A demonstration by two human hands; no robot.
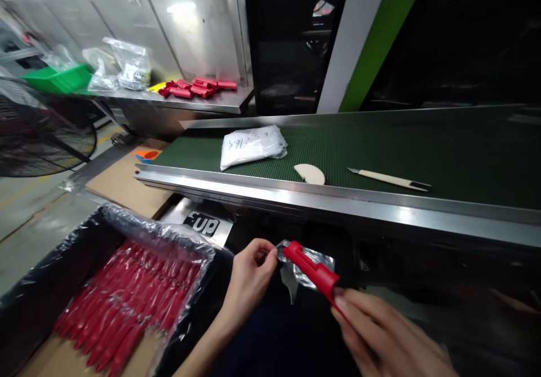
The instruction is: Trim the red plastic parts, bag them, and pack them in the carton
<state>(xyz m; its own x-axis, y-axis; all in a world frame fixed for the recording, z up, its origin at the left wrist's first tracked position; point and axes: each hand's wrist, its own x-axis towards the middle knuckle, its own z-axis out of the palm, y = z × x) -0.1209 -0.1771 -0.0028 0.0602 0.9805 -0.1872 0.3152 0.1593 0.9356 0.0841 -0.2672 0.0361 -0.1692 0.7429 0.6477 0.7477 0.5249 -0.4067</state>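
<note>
My right hand [376, 326] grips a red plastic part [311, 270], a hollow piece with a cut-out, by its lower end. Between thumb and forefinger, my left hand [253, 267] pinches the edge of a clear plastic bag [327, 261]. The bag lies behind and beneath the far end of the red part; whether that end is inside it I cannot tell. Both hands are in front of the conveyor, above my lap. Left of them stands a bin [211, 256] lined with clear film, holding rows of bagged red parts [135, 292].
A green conveyor belt [465, 151] carries a white packet [251, 145], a beige half-disc [310, 173] and a craft knife [389, 180]. Its metal rail [338, 199] runs before me. Loose red parts [198, 88] lie on a metal shelf. A fan [42, 129] stands left.
</note>
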